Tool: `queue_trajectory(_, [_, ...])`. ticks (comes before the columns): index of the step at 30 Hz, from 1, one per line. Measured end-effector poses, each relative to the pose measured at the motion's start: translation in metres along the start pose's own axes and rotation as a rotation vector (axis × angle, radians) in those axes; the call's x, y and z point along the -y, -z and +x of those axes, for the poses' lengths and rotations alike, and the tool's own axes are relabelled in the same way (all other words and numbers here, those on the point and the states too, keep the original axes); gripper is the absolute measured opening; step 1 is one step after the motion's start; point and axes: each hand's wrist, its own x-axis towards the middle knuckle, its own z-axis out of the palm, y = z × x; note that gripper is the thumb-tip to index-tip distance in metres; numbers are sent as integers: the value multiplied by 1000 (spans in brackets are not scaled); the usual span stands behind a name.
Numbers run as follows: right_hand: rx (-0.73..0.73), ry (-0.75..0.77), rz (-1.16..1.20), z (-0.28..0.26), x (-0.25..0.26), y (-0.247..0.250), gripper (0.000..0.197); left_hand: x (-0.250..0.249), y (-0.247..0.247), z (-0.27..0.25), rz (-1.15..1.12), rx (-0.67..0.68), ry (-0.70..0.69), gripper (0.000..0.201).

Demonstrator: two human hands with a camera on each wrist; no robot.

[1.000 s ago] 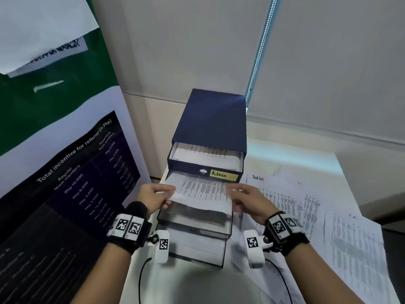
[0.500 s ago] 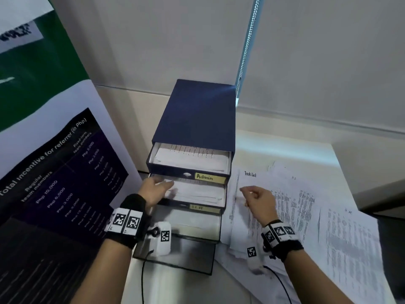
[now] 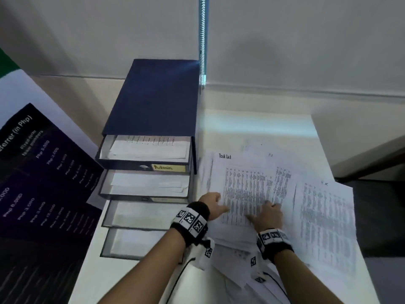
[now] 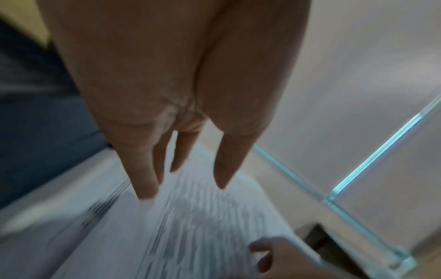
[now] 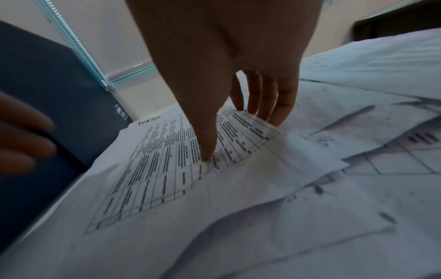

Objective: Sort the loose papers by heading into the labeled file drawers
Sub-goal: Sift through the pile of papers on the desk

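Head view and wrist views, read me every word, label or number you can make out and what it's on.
"Task List": handwritten heading on the top white printed sheet.
"Admin": yellow label on the top blue drawer front.
"(in Php)", "Php 5,000": dark purple poster.
Table text on the sheets and the second drawer's label: too blurred.

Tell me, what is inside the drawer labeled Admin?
The Admin drawer, pulled partly out, holds white papers, the top one with printed lines. Anything beneath them, or further back in the cabinet, is hidden.

open drawers (image 3: 144,189) jutting left, bare desk (image 3: 252,126) behind papers (image 3: 324,211)
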Motion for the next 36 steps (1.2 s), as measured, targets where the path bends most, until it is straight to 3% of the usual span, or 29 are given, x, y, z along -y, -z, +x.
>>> queue_trajectory(6, [57, 88, 90, 11, -13, 4, 71, 16, -47, 69, 16, -255, 256, 42])
queue_trajectory(9, [45, 237, 168, 13, -18, 6, 17, 28, -56, 89, -14, -415, 333, 54])
queue_trajectory(10, [42, 235, 238, 14, -23, 8, 13, 29, -56, 89, -44, -448, 337, 54])
queue_trajectory(12, [-3, 116, 410, 23, -36, 15, 17, 30, -52, 86, -68, -461, 337, 48])
queue_trajectory(14, [-121, -47, 561, 33, -59, 25, 8, 32, -49, 87, -80, -445, 335, 46])
queue_trajectory(16, [-190, -159, 622, 38, -83, 34, 10, 31, -48, 88, -94, -425, 311, 55])
queue_trajectory(20, [-84, -154, 611, 50, -111, 32, 15, 23, -58, 93, -64, -453, 225, 59])
queue_trajectory(24, [147, -37, 509, 47, -103, 22, 17, 11, -71, 95, -47, -535, 127, 44])
queue_trajectory(29, [158, 78, 517, 34, -84, 11, 25, -1, -82, 92, -106, -557, 59, 25])
queue_trajectory(30, [160, 102, 522, 34, -81, 9, 30, -3, -82, 91, -159, -520, 73, 31])
queue_trajectory(33, [224, 176, 517, 34, -76, 6, 46, -6, -81, 91, -216, -371, 125, 80])
queue_trajectory(34, [238, 192, 455, 35, -75, 7, 46, -6, -80, 91, -187, -355, 136, 82])
queue_trajectory(36, [206, 206, 373, 37, -74, 14, 52, -6, -76, 91, -193, -352, 107, 63])
